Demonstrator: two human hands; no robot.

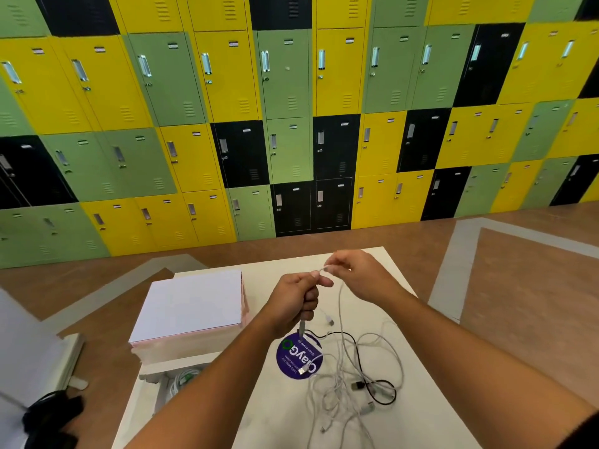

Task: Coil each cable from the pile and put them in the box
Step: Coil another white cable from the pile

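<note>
Above the white table (275, 413), the left hand (293, 303) is gripping a white cable (339, 306) in curled fingers; the right hand (353, 273) is pinching, seemingly, the same cable.

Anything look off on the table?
Nothing looks damaged or spilled. The cable pile on the table is tangled: a black cable threads through the white ones, so pulling one free may snag.

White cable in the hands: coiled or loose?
Loose. The white cable runs between left hand and right hand, then hangs as one strand to the pile on the table.
</note>
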